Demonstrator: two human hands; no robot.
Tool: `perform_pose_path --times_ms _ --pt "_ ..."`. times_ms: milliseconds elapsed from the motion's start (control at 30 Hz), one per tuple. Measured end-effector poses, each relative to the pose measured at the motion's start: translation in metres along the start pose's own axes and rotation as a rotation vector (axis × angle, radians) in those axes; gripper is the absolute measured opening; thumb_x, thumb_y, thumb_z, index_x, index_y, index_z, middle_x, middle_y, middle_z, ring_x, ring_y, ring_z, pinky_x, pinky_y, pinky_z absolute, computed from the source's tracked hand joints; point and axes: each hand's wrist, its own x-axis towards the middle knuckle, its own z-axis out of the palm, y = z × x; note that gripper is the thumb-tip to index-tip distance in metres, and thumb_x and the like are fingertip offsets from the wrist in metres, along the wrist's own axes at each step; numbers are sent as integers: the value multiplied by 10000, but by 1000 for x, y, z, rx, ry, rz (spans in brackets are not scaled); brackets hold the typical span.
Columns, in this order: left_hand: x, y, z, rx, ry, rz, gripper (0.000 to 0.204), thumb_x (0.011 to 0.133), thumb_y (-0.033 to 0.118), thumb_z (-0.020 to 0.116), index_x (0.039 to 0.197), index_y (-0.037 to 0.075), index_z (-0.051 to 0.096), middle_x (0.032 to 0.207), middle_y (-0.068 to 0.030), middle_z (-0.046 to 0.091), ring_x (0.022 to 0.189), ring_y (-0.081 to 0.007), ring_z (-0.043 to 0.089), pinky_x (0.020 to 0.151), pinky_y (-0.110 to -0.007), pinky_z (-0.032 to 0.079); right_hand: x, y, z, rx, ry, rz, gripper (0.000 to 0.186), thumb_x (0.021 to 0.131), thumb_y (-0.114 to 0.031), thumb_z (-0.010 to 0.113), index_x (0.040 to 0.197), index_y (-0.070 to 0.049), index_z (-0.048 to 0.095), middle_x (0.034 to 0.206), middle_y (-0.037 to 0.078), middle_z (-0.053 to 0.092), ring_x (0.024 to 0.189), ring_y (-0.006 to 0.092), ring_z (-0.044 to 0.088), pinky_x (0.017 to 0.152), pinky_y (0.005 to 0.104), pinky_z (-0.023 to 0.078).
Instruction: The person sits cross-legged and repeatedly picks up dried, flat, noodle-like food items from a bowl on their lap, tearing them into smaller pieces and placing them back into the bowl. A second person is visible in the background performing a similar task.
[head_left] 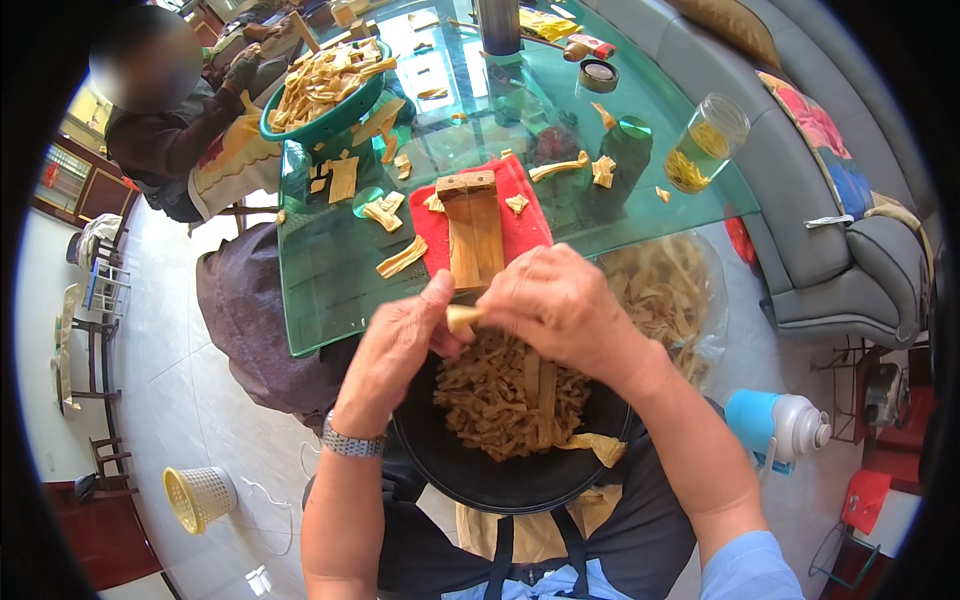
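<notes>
My left hand (398, 335), with a metal-banded watch at the wrist, and my right hand (560, 305) meet over a black bowl (480, 490) on my lap. Between their fingertips they grip a small pale-yellow dried piece (463, 317). Its exact kind I cannot make out. Inside the bowl lies a heap of small tan cut strips (500, 400), with a few longer strips and one pale slice on the rim. Just beyond my hands a wooden block tool (473, 235) stands on a red cloth (520, 215) at the glass table's edge.
Pale slices are scattered over the green glass table (330, 270). A teal basket (330, 125) of slices, a tea jar (707, 143) and a dark cylinder (497, 25) stand on it. Beside me are a clear bag of slices (665, 290), a blue thermos (770, 425) and a grey sofa (800, 230). Another person (165, 140) sits left.
</notes>
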Motion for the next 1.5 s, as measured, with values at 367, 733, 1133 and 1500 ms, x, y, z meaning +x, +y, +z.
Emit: perform_pose_path --times_ms 367,733,1133,1500 --pt "-27 18 47 -833 -111 10 319 1100 323 559 1157 26 661 970 -29 706 857 -106 688 704 -244 578 -2 -61 10 130 56 -305 193 821 -105 762 1013 -116 763 1083 -4 715 1104 199 687 916 347 552" --pt "-16 -11 43 -176 -231 240 289 1049 258 669 1193 9 642 1001 -14 699 899 -117 679 800 -268 561 -2 -51 -3 424 71 154 153 899 -98 778 1024 -33 719 902 115 700 858 320 687 773 412 562" --pt "-27 2 25 666 -23 376 150 942 -20 655 1088 3 684 1003 -114 620 935 -289 642 852 -340 532 -11 -26 8 136 -227 537 268 1032 -238 594 875 -22 583 816 190 676 798 413 673 730 515 515" --pt "-19 -20 24 623 106 724 199 943 -41 616 1133 13 586 1093 -161 668 1017 -358 684 902 -396 544 -17 -7 22 891 -568 1142 385 1063 -391 499 914 -44 574 733 33 572 601 140 558 574 312 483"
